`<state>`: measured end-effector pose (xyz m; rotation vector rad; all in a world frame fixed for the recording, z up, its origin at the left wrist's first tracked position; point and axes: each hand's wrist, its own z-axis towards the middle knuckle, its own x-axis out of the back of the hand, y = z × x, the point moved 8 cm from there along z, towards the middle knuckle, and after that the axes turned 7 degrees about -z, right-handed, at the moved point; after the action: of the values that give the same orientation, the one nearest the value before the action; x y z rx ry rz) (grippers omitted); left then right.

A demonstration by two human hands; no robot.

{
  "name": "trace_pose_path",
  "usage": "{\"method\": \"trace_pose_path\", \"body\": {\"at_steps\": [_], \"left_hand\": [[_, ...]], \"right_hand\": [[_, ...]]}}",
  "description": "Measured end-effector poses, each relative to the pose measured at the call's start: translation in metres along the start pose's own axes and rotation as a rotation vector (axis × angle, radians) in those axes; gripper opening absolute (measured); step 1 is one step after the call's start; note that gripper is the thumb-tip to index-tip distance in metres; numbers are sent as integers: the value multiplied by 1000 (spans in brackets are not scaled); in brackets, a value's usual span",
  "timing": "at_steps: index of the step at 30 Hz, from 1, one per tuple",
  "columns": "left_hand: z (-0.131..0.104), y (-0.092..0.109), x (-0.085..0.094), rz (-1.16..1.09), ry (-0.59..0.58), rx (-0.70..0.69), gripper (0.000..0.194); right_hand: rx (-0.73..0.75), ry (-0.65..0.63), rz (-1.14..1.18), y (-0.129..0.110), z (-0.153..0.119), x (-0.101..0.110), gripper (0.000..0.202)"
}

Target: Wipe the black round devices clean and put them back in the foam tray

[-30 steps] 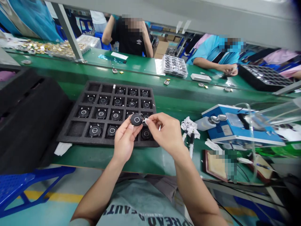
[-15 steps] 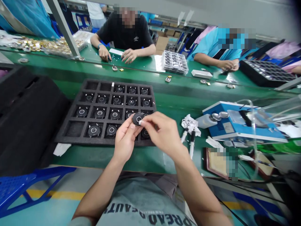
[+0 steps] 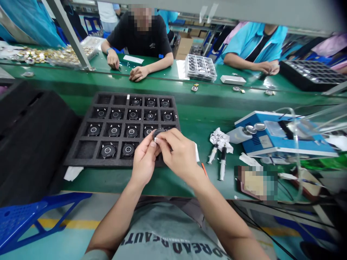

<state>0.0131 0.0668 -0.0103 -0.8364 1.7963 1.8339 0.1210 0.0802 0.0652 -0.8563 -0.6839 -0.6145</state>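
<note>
My left hand (image 3: 144, 159) is closed on the edge of a round black watch case (image 3: 158, 133), held above the front right of a black foam tray (image 3: 86, 134). My right hand (image 3: 177, 150) is closed too, its fingers bent over the same case and covering much of it. A small white piece (image 3: 155, 139) shows at the right fingertips, against the case; its kind is too small to tell. Several like watch cases (image 3: 108, 150) lie back side up in the tray's compartments. My hands hide the tray's front right compartments.
Right of the tray lie two syringes (image 3: 223, 162), a crumpled white tissue (image 3: 221, 139) and an orange stick (image 3: 204, 169). Farther right stand a bottle (image 3: 238, 136) and a blue machine (image 3: 282, 133). Black foam (image 3: 35, 144) rises at left. Two co-workers sit opposite.
The watch case has tilted so less of its face shows, and my right fingers have closed further over it. Opposite, the black-shirted co-worker's hand has come lower onto the bench.
</note>
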Motion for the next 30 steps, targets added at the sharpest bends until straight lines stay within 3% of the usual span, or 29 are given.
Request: {"method": "trace_pose_path", "body": {"at_steps": [4, 10, 13, 18, 25, 30], "left_hand": [[0, -1, -3, 42, -35, -6, 43], [-2, 1, -1, 45, -12, -15, 39], [-1, 0, -1, 49, -26, -6, 37], [0, 1, -5, 46, -69, -34, 37], [-1, 0, -1, 34, -31, 16, 36], [0, 1, -1, 12, -27, 17, 33]], "right_hand": [[-99, 89, -71, 7, 14, -4, 24], [-211, 166, -154, 37, 14, 26, 16], [-144, 165, -69, 26, 9, 27, 17], [-5, 40, 11, 0, 10, 6, 21], [-188, -47, -217, 53, -1, 24, 14], [-164, 57, -85, 53, -2, 36, 13]]}}
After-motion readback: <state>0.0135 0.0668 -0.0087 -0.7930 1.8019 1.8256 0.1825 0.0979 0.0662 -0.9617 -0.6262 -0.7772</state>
